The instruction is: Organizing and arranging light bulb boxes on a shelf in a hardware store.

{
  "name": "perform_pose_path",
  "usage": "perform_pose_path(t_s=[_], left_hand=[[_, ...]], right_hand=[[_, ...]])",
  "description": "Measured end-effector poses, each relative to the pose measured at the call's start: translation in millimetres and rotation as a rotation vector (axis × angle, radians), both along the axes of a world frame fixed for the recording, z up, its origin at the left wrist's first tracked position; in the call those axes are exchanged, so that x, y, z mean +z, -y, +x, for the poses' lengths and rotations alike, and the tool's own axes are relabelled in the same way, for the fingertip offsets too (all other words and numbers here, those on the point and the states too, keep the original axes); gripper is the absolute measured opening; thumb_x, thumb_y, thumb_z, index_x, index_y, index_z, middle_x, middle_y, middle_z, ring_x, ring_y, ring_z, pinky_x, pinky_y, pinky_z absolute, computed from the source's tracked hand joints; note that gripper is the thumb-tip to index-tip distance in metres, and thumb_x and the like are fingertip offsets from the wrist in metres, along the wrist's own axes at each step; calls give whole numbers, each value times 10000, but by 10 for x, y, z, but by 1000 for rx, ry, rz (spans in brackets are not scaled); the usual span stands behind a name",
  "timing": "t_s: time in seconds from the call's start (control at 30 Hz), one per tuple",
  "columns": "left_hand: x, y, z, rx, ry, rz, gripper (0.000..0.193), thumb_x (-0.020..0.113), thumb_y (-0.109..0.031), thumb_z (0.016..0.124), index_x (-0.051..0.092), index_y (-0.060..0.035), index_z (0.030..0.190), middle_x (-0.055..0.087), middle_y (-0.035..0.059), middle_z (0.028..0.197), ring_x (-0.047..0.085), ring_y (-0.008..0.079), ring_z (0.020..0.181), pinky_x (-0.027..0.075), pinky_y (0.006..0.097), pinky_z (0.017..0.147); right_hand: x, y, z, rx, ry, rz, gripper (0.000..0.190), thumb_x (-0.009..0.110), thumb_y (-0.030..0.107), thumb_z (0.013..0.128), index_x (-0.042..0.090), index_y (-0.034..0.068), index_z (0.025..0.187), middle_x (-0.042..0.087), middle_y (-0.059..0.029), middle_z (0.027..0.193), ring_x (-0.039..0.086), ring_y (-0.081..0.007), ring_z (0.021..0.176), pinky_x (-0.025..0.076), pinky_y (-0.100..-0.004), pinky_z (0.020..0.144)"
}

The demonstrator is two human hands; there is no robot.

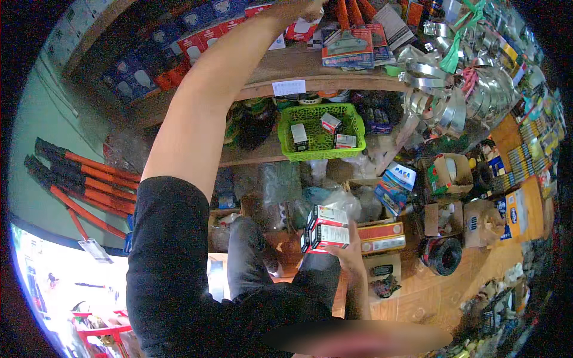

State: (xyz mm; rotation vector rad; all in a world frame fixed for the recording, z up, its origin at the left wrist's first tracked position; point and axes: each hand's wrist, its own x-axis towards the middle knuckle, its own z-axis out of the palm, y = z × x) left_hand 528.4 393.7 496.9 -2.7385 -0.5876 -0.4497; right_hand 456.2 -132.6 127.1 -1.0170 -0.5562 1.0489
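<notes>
My left arm stretches up across the view to the upper wooden shelf (264, 83). My left hand (306, 10) is at the top edge, partly cut off, over a red and white box (304, 30); whether the fingers grip it is hidden. Lower down, in front of my legs, my right hand (347, 253) holds several small red, white and black cartons (330, 235) pressed together. On the shelf below, a green plastic basket (286, 152) contains three small cartons (330, 123) of similar look.
Red and blue boxes (210, 39) line the upper shelf, beside orange-handled scrapers (347, 44). Metal hose clamps (447, 80) hang in bundles at right. Orange-handled tools (98, 183) lean at left. Open cardboard boxes (443, 219) and a black coil (441, 256) stand on the right.
</notes>
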Motion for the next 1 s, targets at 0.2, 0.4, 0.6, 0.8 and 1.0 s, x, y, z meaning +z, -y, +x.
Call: perform_pose_path(t_s=[0.2,0.4,0.6,0.8,1.0], left_hand=[[-61,-389,15,4,67,-33,745,781,-247,839,474,-77,1496,571,253,1431,584,393,1294,515,470,1029],[-504,-606,105,157,-59,306,781,660,-333,921,359,9,1556,532,329,1444,558,460,1307,434,518,1118],[-579,-683,76,74,-86,246,792,678,-355,892,401,60,1506,630,315,1292,618,474,1199,458,543,1065],[-118,-321,-100,7,-75,152,782,736,-416,850,479,-30,1479,672,265,1217,654,440,1121,510,523,990],[187,247,-450,-55,-58,81,775,785,-467,815,544,-105,1457,707,223,1154,685,411,1055,553,505,928]], right_hand=[[-9,23,-25,5,-21,17,1129,958,90,612,347,-2,1557,562,-118,1405,570,-240,1288,483,-396,1074],[11,24,-24,-17,-56,14,1169,985,112,574,349,3,1549,556,-125,1418,566,-253,1303,478,-411,1092],[-95,94,9,-67,-71,-9,1186,992,126,563,345,6,1550,557,-130,1424,564,-259,1312,474,-416,1102],[20,71,27,-32,-42,-19,1163,992,146,570,365,8,1541,560,-129,1421,563,-259,1314,473,-411,1102],[-28,26,91,-40,-26,-8,1140,967,77,597,349,11,1554,556,-128,1425,576,-257,1295,492,-405,1083]])
